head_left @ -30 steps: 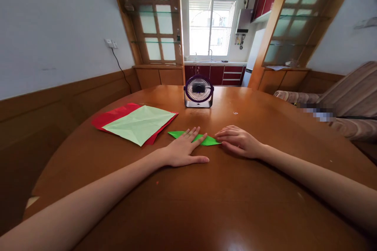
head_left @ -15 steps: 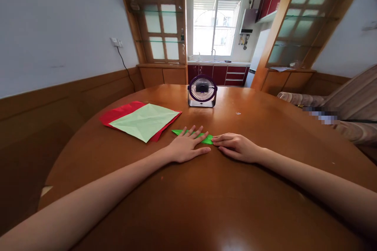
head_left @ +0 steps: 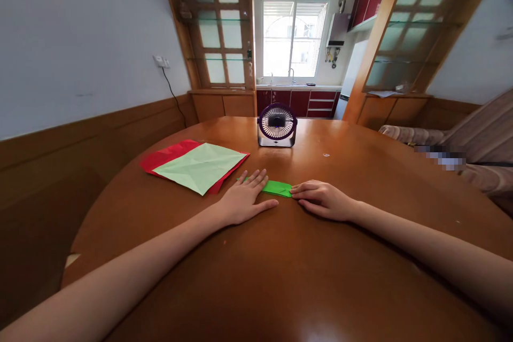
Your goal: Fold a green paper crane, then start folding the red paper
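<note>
A small folded piece of bright green paper (head_left: 277, 188) lies flat on the round wooden table (head_left: 280, 267). My left hand (head_left: 242, 200) rests palm down with fingers spread over the paper's left part, hiding its left end. My right hand (head_left: 320, 200) lies at the paper's right end, fingers together, fingertips pressing on its right edge. Neither hand lifts the paper off the table.
A pale green sheet (head_left: 200, 166) lies on a red sheet (head_left: 168, 154) to the left. A small purple desk fan (head_left: 277, 125) stands behind the hands. A striped sofa (head_left: 473, 144) is at the right, and a wood-panelled wall at the left.
The green paper's right point has been folded inward, so the piece is shorter now. My right hand slid left with it. My left hand shifted slightly left.
</note>
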`<state>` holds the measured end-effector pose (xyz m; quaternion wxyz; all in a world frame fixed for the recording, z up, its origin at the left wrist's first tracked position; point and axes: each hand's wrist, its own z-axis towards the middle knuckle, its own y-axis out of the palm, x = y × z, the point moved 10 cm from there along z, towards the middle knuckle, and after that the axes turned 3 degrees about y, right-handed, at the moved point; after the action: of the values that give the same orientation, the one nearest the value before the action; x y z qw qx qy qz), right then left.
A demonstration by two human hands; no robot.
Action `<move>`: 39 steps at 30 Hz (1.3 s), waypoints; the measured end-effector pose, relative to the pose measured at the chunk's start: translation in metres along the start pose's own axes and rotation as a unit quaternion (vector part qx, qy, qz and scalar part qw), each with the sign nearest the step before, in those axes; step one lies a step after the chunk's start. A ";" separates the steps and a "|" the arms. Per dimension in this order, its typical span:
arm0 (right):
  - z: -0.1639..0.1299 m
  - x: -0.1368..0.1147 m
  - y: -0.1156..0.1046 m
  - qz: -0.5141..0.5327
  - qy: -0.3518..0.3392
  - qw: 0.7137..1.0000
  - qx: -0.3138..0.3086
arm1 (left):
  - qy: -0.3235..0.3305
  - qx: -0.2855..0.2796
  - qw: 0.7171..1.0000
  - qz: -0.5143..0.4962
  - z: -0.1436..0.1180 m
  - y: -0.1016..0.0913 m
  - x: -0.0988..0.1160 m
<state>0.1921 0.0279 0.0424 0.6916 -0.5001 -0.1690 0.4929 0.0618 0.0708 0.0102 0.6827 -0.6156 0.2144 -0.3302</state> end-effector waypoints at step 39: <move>0.033 0.005 0.000 -0.100 -0.063 0.991 0.064 | 0.146 0.139 0.969 -0.141 -0.004 -0.025 0.023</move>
<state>0.1708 0.0493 0.0557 0.7561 -0.4028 -0.2295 0.4620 0.0701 0.0505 0.0365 0.6693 -0.4837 0.1754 -0.5360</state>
